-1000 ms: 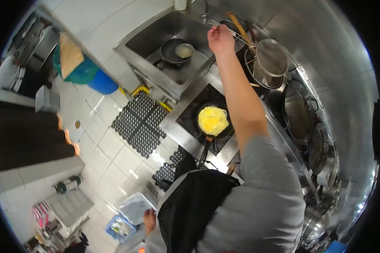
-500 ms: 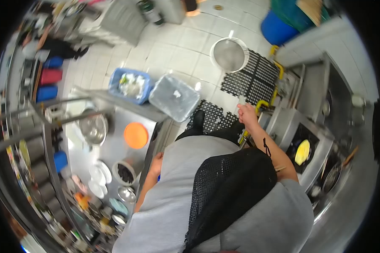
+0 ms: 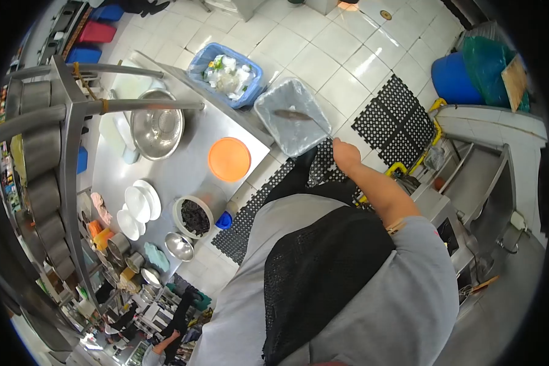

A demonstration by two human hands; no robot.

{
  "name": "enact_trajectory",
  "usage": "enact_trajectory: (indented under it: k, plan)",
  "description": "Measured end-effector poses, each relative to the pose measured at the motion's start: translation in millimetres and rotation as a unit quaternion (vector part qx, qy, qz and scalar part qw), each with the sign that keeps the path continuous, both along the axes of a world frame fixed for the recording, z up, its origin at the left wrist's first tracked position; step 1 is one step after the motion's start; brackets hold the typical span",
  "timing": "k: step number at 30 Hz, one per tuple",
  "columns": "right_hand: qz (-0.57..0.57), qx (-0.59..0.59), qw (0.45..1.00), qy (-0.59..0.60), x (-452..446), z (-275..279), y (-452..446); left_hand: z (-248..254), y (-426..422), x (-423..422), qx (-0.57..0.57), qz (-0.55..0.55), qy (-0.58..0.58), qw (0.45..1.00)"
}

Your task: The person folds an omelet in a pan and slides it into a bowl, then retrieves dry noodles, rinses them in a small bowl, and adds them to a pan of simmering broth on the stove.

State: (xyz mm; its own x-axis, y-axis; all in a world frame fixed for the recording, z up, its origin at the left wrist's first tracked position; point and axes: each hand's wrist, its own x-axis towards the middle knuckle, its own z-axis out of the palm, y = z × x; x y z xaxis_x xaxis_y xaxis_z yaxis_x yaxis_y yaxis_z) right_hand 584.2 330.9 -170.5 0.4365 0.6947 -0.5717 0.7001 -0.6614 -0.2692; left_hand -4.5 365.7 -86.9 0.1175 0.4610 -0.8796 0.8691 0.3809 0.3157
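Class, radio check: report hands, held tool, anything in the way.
Right hand gripping strainer by its handle; left hand out of view. Strainer overlapping lined bin in picture. No obstruction visible.

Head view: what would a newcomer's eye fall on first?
Probably the bright orange round disc on the shiny steel table, just left of centre. Then the right hand, just right of centre, holding a long-handled utensil seen against a grey rectangular plastic bin. Left of that sits a blue plastic tub.

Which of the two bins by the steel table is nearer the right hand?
The grey plastic-lined bin; the utensil in the right hand shows against it. The blue bin, holding whitish waste, is farther.
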Motion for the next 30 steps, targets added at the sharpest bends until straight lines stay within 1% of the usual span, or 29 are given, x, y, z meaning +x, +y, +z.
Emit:
enact_trajectory:
  k: [1, 2, 4, 5, 6, 8, 9, 10, 11, 12, 13, 14, 15, 16, 17, 18, 19, 20, 22, 23, 25, 26, 27, 28, 29, 30]
  plan:
    - [-0.024, -0.006, 1.000, 0.007, -0.9, 21.0, -3.7, -1.6, 7.2, 5.7, 0.003, -0.007, -0.005, 1.000]
    - [-0.034, -0.005, 0.999, 0.001, 1.2, 11.9, -14.9, -4.2, 15.8, 11.6, 0.006, -0.017, -0.010, 1.000]
    - [-0.064, -0.030, 0.997, 0.030, -0.6, -15.3, -42.3, -10.6, 41.3, 27.0, 0.012, -0.047, -0.022, 0.999]
    - [-0.114, -0.008, 0.992, 0.057, 0.1, -11.9, -44.6, -14.1, 55.3, 36.8, 0.014, -0.065, -0.030, 0.997]
    - [-0.137, -0.006, 0.989, 0.051, -1.5, -8.3, -49.9, -17.2, 69.2, 47.2, 0.016, -0.086, -0.039, 0.995]
    - [-0.231, 0.077, 0.967, 0.070, -9.8, 23.9, -68.3, -25.4, 97.3, 77.7, 0.017, -0.140, -0.056, 0.988]
    - [-0.243, 0.174, 0.953, 0.041, -15.2, 9.8, -90.4, -31.2, 108.3, 96.6, 0.014, -0.174, -0.067, 0.982]
    - [-0.276, 0.172, 0.945, 0.024, -12.8, 29.2, -111.0, -37.8, 120.2, 118.6, 0.013, -0.210, -0.079, 0.974]
    - [-0.356, 0.222, 0.895, 0.150, -10.6, 50.4, -136.2, -43.7, 130.6, 142.7, 0.013, -0.247, -0.090, 0.965]
    - [-0.425, 0.277, 0.820, 0.266, -8.4, 88.1, -160.3, -48.0, 140.9, 169.7, 0.015, -0.287, -0.105, 0.952]
    - [-0.482, 0.304, 0.774, 0.276, -10.3, 141.2, -187.1, -48.6, 151.1, 200.4, 0.017, -0.327, -0.118, 0.938]
    - [-0.520, 0.311, 0.757, 0.244, -16.1, 160.7, -225.0, -46.8, 163.9, 233.2, 0.012, -0.356, -0.134, 0.925]
    - [-0.556, 0.336, 0.727, 0.221, -25.9, 177.6, -266.0, -42.6, 169.1, 269.7, 0.008, -0.387, -0.149, 0.910]
    - [-0.592, 0.361, 0.693, 0.195, -39.1, 197.5, -307.5, -28.9, 169.9, 311.8, -0.026, -0.395, -0.165, 0.903]
    - [-0.628, 0.393, 0.657, 0.145, -55.4, 223.5, -346.6, 2.3, 160.2, 356.4, -0.062, -0.405, -0.178, 0.895]
    - [-0.660, 0.426, 0.608, 0.114, -73.7, 245.1, -387.7, 77.6, 128.4, 416.0, -0.059, -0.463, -0.226, 0.855]
    - [-0.700, 0.441, 0.559, 0.057, -95.2, 270.0, -425.2, 131.1, 100.6, 460.1, -0.098, -0.493, -0.293, 0.813]
    - [-0.732, 0.454, 0.508, 0.003, -118.6, 295.1, -458.1, 183.5, 69.4, 496.4, -0.107, -0.546, -0.394, 0.731]
    - [-0.772, 0.470, 0.407, -0.133, -167.6, 339.3, -511.2, 276.0, 11.0, 543.2, -0.147, -0.598, -0.566, 0.548]
    - [-0.786, 0.425, 0.389, -0.225, -193.7, 350.9, -538.2, 307.7, -11.8, 557.8, -0.205, -0.599, -0.639, 0.436]
    - [-0.799, 0.320, 0.347, -0.372, -251.2, 365.3, -585.6, 350.3, -73.0, 555.9, -0.353, -0.487, -0.771, 0.208]
    - [-0.801, 0.262, 0.323, -0.430, -278.9, 371.5, -605.2, 372.6, -98.8, 552.4, -0.364, -0.489, -0.768, 0.194]
    - [-0.822, 0.130, 0.319, -0.453, -308.0, 375.9, -628.8, 393.8, -123.5, 548.0, -0.402, -0.497, -0.762, 0.102]
    - [-0.830, -0.003, 0.309, -0.464, -331.8, 378.0, -643.3, 404.6, -139.7, 542.9, -0.436, -0.499, -0.749, 0.011]
    - [-0.838, -0.065, 0.289, -0.458, -346.3, 386.8, -643.0, 406.9, -151.0, 539.3, -0.442, -0.500, -0.745, -0.002]
    - [-0.843, -0.126, 0.268, -0.449, -360.0, 397.1, -643.3, 408.7, -162.8, 537.0, -0.467, -0.474, -0.746, -0.021]
